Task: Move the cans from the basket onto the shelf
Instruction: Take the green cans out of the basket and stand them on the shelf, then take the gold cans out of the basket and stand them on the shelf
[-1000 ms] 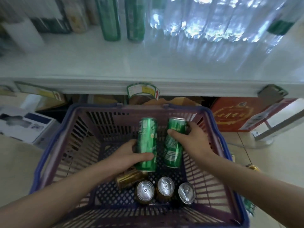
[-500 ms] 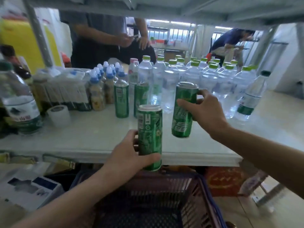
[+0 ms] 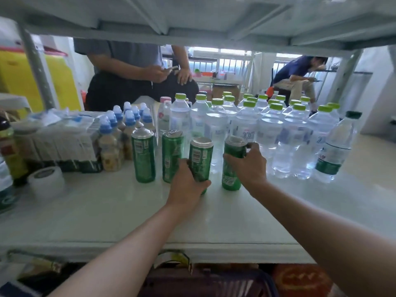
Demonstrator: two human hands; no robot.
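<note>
On the white shelf (image 3: 111, 213) two tall green cans stand upright, one at the left (image 3: 143, 155) and a second beside it (image 3: 171, 153). My left hand (image 3: 186, 185) grips a third green can (image 3: 200, 157) by its lower half, its base at the shelf surface. To its right my right hand (image 3: 249, 163) is wrapped around a fourth green can (image 3: 230, 179), which also stands on the shelf. Only the rim of the purple basket (image 3: 205, 275) shows, at the bottom below the shelf edge; its inside is hidden.
Behind the cans stand several clear water bottles with green caps (image 3: 270, 133). Small blue-capped bottles (image 3: 126, 129), a wrapped pack (image 3: 60, 138) and a tape roll (image 3: 46, 179) fill the left. An upper shelf (image 3: 192, 16) hangs overhead. Two people (image 3: 132, 69) are beyond the shelf.
Both hands lifted a green can each out of the basket, carried them up over the shelf edge and set them down beside the two standing cans. The view rose from basket to shelf.
</note>
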